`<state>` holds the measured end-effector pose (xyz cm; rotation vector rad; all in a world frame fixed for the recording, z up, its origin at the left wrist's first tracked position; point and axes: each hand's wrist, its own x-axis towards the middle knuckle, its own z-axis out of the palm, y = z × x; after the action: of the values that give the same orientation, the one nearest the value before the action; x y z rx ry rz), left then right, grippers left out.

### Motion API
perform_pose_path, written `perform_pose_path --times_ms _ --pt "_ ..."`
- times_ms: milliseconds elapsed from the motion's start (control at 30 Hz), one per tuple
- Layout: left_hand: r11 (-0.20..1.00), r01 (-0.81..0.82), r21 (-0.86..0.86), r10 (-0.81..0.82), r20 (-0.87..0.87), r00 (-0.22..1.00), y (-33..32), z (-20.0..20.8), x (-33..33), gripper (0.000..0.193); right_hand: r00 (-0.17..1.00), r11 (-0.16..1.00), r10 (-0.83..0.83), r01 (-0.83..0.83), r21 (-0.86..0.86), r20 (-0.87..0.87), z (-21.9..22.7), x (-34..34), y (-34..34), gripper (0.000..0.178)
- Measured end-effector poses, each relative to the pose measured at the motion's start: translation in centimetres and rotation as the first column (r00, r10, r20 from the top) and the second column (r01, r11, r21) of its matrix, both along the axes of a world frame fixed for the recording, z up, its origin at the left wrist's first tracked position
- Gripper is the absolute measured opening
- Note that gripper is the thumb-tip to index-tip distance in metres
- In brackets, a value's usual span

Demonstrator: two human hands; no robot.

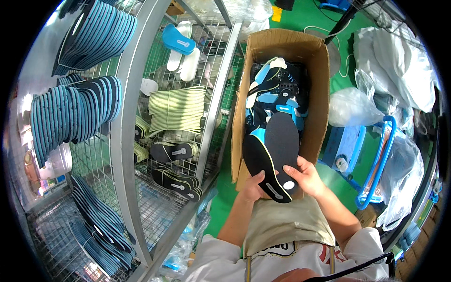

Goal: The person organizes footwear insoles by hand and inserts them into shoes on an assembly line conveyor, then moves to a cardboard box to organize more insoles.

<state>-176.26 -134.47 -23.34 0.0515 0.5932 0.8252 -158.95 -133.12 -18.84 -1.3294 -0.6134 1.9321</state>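
Note:
A pair of black insoles is held over the near end of an open cardboard box (320,89). The left insole (258,157) has a pale green edge, a blue patch at the arch side and a light label near the heel. My left hand (253,189) grips its outer edge, the thumb bent against it. Overlapping it, the right insole (283,138) lies flat, with a round white sticker at its heel. My right hand (306,177) pinches it, thumb on top and fingers hidden underneath. Loose black, blue and white insoles (281,96) fill the box.
Left of the box stands a grey metal rack (126,117) with wire shelves. It holds stacked blue-black insoles (75,110), pale green insoles (176,109) and several white and blue ones. At right are a blue-framed cart (389,141) and clear plastic bags (354,107).

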Motion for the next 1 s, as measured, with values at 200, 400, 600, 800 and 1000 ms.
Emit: perform_pose_path --times_ms 200,400,600,800,1000 --pt "0.952 -0.305 -0.037 0.29 -0.213 0.933 2.1 0.5 0.5 0.024 0.963 0.981 -0.155 0.123 0.152 0.221 -3.5 -0.9 -0.9 0.024" --pt "0.983 -0.131 -0.127 0.034 -0.578 0.815 1.5 -4.1 -0.9 0.03 0.944 0.948 -0.315 0.307 0.09 0.097 -3.2 0.0 -0.1 0.037" --pt "0.981 -0.092 -0.169 -0.002 -0.485 0.875 -0.9 -7.5 -0.2 0.032 0.962 0.965 -0.263 0.261 -0.035 -0.076 -6.2 -4.4 -2.5 0.029" --pt "0.999 -0.033 -0.039 0.007 -0.536 0.844 0.5 -8.1 -1.5 0.03 0.948 0.935 -0.306 0.281 0.217 0.092 -7.8 -5.4 -1.9 0.016" --pt "0.641 0.665 0.383 0.346 -0.918 0.195 4.5 -4.0 -0.6 0.046 0.819 0.842 -0.537 0.505 -0.189 -0.204 -7.9 -5.5 -2.2 0.015"
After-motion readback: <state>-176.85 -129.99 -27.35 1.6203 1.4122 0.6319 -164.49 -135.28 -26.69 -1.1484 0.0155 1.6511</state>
